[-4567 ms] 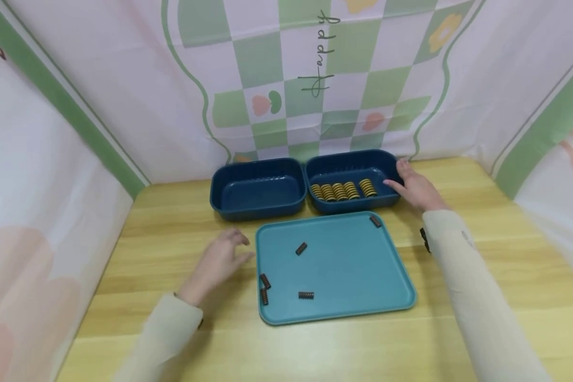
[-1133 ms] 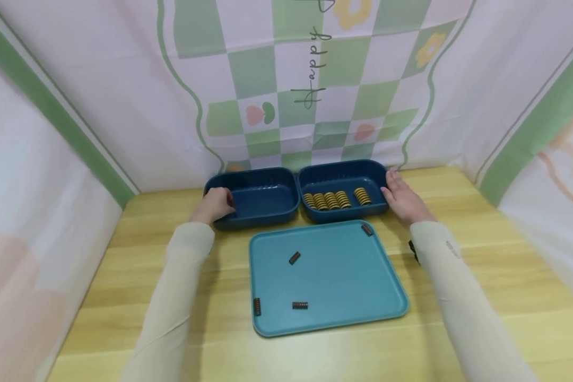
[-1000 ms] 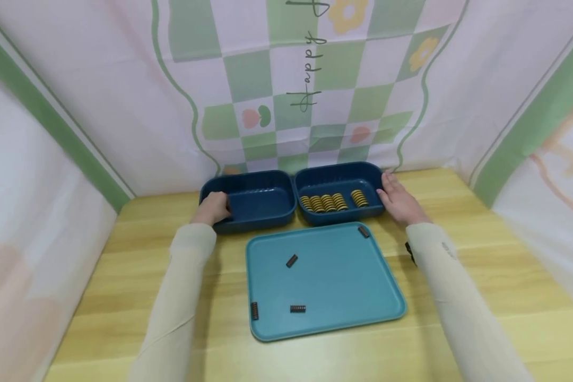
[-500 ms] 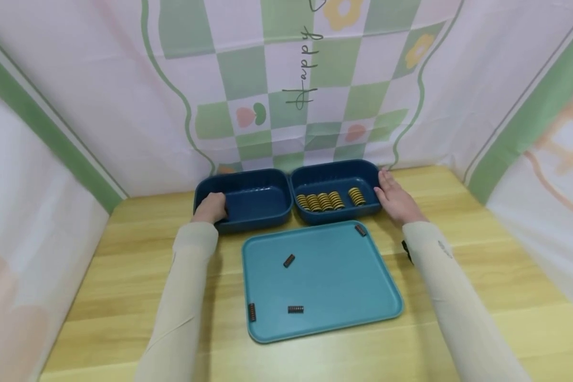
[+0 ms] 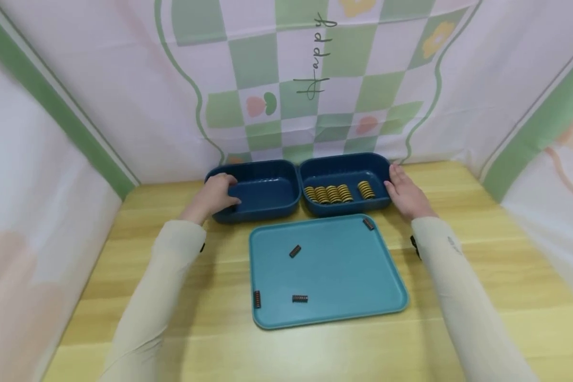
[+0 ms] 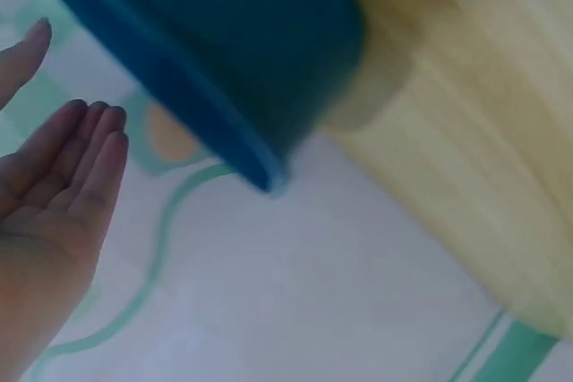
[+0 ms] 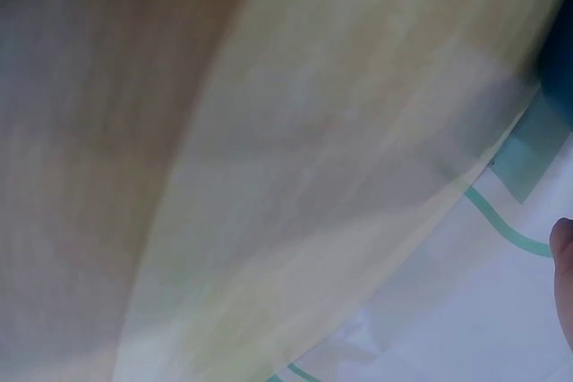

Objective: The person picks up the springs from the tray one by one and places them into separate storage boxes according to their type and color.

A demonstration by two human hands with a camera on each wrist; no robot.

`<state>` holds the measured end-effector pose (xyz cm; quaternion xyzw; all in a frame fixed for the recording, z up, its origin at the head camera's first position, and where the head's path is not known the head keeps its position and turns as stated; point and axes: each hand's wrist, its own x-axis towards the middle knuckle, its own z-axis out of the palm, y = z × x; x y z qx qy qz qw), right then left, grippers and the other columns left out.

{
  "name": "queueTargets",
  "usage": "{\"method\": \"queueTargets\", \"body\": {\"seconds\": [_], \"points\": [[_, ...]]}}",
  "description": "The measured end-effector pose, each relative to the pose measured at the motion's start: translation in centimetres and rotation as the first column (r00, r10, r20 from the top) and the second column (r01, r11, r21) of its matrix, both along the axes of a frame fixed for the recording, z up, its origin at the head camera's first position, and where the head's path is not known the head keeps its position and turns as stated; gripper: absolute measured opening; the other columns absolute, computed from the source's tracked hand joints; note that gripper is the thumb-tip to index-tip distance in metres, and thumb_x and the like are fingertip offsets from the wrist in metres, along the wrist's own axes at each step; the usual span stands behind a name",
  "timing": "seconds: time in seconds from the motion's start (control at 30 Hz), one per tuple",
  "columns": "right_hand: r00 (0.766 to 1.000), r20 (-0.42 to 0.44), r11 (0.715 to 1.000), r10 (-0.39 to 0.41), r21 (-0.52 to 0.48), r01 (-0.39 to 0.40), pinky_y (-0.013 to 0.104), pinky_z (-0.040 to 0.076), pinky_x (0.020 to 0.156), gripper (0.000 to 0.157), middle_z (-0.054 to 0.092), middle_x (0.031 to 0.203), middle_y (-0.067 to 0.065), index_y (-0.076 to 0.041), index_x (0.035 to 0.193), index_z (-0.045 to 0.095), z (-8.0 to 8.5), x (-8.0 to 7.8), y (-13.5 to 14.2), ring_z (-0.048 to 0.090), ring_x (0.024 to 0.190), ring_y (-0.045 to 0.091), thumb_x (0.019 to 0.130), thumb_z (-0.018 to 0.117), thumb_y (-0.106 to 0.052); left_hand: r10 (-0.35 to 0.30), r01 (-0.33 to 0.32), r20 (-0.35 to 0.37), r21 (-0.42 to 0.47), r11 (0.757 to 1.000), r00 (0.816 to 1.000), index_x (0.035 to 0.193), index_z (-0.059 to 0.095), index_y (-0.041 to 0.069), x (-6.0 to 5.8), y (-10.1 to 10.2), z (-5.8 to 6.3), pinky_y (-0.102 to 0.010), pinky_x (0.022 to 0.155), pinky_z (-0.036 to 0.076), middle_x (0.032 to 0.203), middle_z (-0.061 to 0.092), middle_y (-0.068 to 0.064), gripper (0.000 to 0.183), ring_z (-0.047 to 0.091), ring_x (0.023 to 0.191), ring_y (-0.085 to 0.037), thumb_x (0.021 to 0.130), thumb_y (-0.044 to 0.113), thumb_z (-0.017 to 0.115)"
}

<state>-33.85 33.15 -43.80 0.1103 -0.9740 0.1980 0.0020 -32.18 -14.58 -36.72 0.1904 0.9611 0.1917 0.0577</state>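
Observation:
My left hand (image 5: 213,195) is over the left end of the left dark blue bin (image 5: 267,195). Its thumb and fingers are spread apart; the left wrist view shows the fingers (image 6: 85,154) straight with nothing between them. The hand covers that bin's left corner. My right hand (image 5: 407,193) rests flat-fingered against the right end of the second blue bin (image 5: 358,207), thumb at the rim. Several yellow-and-black coil springs (image 5: 345,193) stand in a row inside, with a lone yellow spring (image 5: 365,190) apart from them.
A teal tray (image 5: 344,265) lies in front of the bins. Several small dark coil springs are scattered on it: one spring (image 5: 295,251) near the middle, another (image 5: 300,298) toward the front, others along its edges. A patterned cloth (image 5: 305,69) hangs behind the wooden table (image 5: 229,339).
One of two dark springs at the tray's left edge is gone. My left hand has moved from beside the tray to the left bin, reached in, then risen with fingers spread. The right hand stays.

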Motion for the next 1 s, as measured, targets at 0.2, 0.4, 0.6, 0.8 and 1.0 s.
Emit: {"method": "queueTargets", "body": {"seconds": [0.2,0.4,0.6,0.8,1.0], "points": [[1.0,-0.004,1.0,0.008,0.002,-0.008,0.049,0.005,0.113,0.064,-0.003,0.154,0.024,0.005,0.148,0.001,-0.3,-0.2,0.3,-0.003,0.142,0.035,0.104,0.019,-0.039,-0.118,0.119,-0.011,0.029,0.993,0.993,0.119,0.059,-0.007,4.9,1.0,0.9,-0.042,0.09,0.048,0.117,0.06,-0.021,0.048,0.058,0.105,-0.033,0.082,0.017,0.075],[1.0,-0.005,1.0,0.014,0.003,-0.014,0.049,0.005,0.113,0.065,-0.003,0.154,0.024,0.005,0.148,0.001,-0.4,-0.4,0.3,-0.003,0.142,0.035,0.103,0.018,-0.04,-0.243,0.242,0.077,0.025,0.97,0.967,0.109,0.065,-0.004,11.4,3.1,-0.8,-0.037,0.086,0.05,0.108,0.065,-0.015,0.04,0.061,0.1,-0.028,0.076,0.014,0.079],[1.0,-0.002,1.0,0.012,0.01,-0.012,0.049,0.005,0.113,0.065,-0.004,0.154,0.024,0.005,0.148,0.0,-0.2,-0.4,0.4,-0.004,0.142,0.035,0.103,0.016,-0.041,-0.316,0.323,0.067,-0.16,0.933,0.946,0.096,0.068,-0.001,16.1,5.3,-3.3,-0.025,0.066,0.05,0.083,0.059,-0.004,0.031,0.054,0.073,-0.014,0.076,0.02,0.08],[1.0,0.021,1.0,0.009,0.017,-0.009,0.049,0.004,0.113,0.066,-0.006,0.155,0.022,0.003,0.148,-0.001,-0.1,-0.4,0.3,-0.006,0.142,0.034,0.103,0.015,-0.042,-0.32,0.292,-0.041,-0.315,0.903,0.947,0.089,0.069,0.001,17.7,5.9,-4.9,-0.024,0.062,0.05,0.075,0.053,-0.001,0.029,0.049,0.068,-0.011,0.072,0.021,0.081],[1.0,0.03,1.0,0.003,0.017,-0.003,0.05,0.004,0.113,0.066,-0.006,0.155,0.021,0.003,0.148,-0.001,0.0,-0.4,0.1,-0.006,0.142,0.034,0.103,0.015,-0.042,-0.341,0.28,-0.136,-0.34,0.898,0.93,0.08,0.07,0.004,18.0,6.1,-5.5,-0.025,0.062,0.049,0.07,0.055,-0.001,0.01,0.05,0.066,-0.012,0.073,0.006,0.076]]}}
